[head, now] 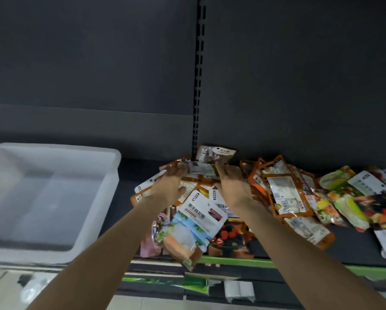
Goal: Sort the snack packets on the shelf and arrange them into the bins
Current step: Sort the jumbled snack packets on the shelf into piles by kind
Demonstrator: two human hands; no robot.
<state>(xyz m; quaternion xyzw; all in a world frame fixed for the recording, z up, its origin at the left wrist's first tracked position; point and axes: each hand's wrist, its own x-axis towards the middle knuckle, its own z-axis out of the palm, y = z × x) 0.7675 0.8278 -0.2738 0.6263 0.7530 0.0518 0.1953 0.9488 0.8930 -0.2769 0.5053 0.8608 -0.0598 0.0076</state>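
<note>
Several snack packets lie in a loose heap on the dark shelf (pixel 355 247). My left hand (pixel 168 186) and my right hand (pixel 233 182) reach side by side into the back of the heap. Their fingertips touch an orange-edged packet (pixel 202 170) lying between them, in front of a brown packet (pixel 214 154) that leans on the back panel. The fingers are blurred, so a grip cannot be made out. A white and blue packet (pixel 192 229) hangs over the shelf's front edge between my forearms. An empty translucent white bin (pixel 53 198) stands to the left.
More orange-framed packets (pixel 286 198) and fruit-print packets (pixel 344 204) spread to the right along the shelf. A green price strip (pixel 243 261) runs along the front edge. A slotted upright (pixel 198 86) divides the dark back panel. Lower shelves show below.
</note>
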